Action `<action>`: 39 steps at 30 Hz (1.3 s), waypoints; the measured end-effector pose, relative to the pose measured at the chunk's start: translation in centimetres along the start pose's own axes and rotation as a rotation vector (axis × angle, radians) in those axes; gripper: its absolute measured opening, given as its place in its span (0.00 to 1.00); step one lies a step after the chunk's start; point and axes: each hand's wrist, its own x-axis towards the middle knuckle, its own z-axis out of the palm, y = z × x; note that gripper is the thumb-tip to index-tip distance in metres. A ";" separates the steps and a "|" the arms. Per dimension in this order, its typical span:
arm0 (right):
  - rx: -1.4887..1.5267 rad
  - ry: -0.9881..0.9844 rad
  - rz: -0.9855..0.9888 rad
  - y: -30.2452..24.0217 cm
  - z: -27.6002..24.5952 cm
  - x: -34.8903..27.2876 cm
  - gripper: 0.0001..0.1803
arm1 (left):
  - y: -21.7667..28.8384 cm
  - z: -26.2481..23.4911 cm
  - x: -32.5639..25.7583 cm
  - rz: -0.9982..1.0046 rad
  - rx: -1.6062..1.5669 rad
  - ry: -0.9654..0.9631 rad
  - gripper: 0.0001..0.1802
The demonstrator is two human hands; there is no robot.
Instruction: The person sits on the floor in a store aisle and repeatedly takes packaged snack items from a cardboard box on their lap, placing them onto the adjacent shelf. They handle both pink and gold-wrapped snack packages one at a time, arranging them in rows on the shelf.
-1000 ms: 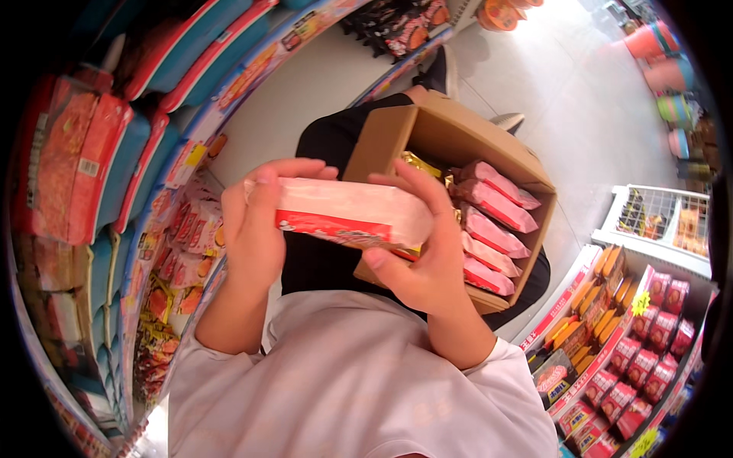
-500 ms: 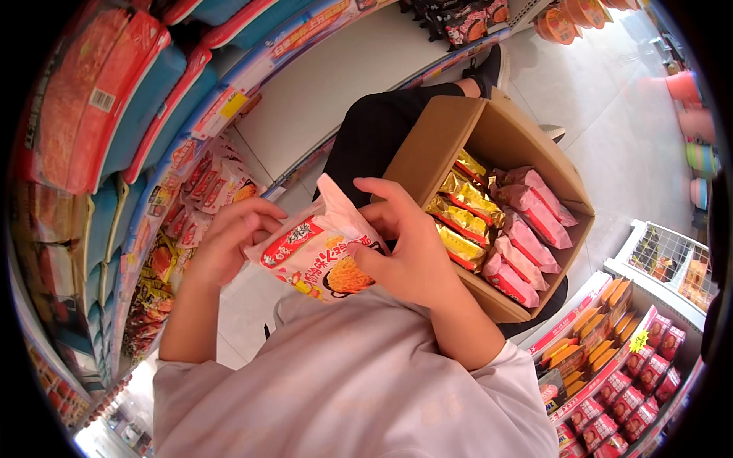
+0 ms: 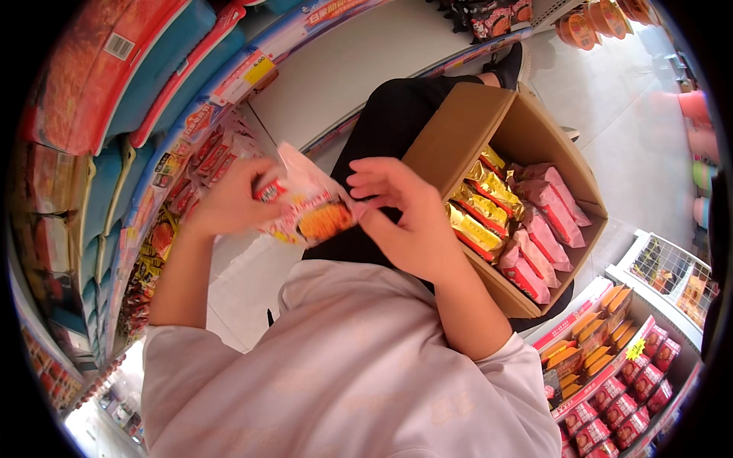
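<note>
A pink and white instant noodle packet [image 3: 324, 217], tilted and slightly blurred, is in my left hand [image 3: 233, 200], which is closed around its left side. A picture of orange noodles shows on its front. My right hand [image 3: 416, 221] is at the packet's right edge, with fingers spread apart and the thumb close to or touching the corner. Right of it, an opened cardboard box [image 3: 458, 133] leans by my leg. Gold noodle packets [image 3: 481, 210] stand in a row inside, beside a row of pink packets [image 3: 538, 252].
On my left runs a shelf edge [image 3: 229, 80] with price labels, with large red and blue packs [image 3: 99, 84] above and pink packets [image 3: 225, 149] on a lower level. At lower right stands a display of red cups [image 3: 630, 397] beside a white wire basket [image 3: 664, 267].
The packet has moved left and a little upward with my left hand, which now grips its side. My right hand's fingers have loosened from the packet. The view has shifted slightly.
</note>
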 end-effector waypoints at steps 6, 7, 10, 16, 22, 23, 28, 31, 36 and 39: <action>-0.163 0.252 -0.310 1.0 -1.7 0.2 0.13 | -0.3 -2.0 4.3 -0.157 0.165 0.371 0.24; -0.287 0.313 -0.380 1.0 -2.2 0.4 0.12 | -1.4 -2.2 5.7 -0.124 0.266 0.425 0.25; -0.511 0.369 -0.459 1.8 -2.9 0.4 0.11 | -4.9 -2.9 10.6 -0.024 0.507 0.583 0.26; -0.709 0.253 -0.509 1.8 -3.0 0.5 0.12 | -12.1 -7.4 17.6 0.037 0.720 0.561 0.26; -0.747 0.237 -0.495 1.8 -3.1 0.6 0.11 | -20.2 -11.8 22.0 0.138 0.868 0.606 0.28; -0.745 0.238 -0.502 1.8 -3.1 0.6 0.11 | -20.4 -12.1 22.2 0.140 0.886 0.611 0.28; -0.754 0.233 -0.506 1.9 -3.1 0.6 0.10 | -20.0 -12.7 22.1 0.121 0.910 0.637 0.25; -0.763 0.234 -0.518 1.9 -3.0 0.7 0.09 | -19.6 -12.7 21.5 0.098 0.919 0.668 0.23; -0.775 0.233 -0.510 2.0 -3.0 0.8 0.09 | -17.8 -11.0 21.6 0.070 0.935 0.722 0.21; -0.779 0.230 -0.504 2.0 -3.0 0.8 0.09 | -14.3 -8.0 20.8 -0.015 0.944 0.760 0.19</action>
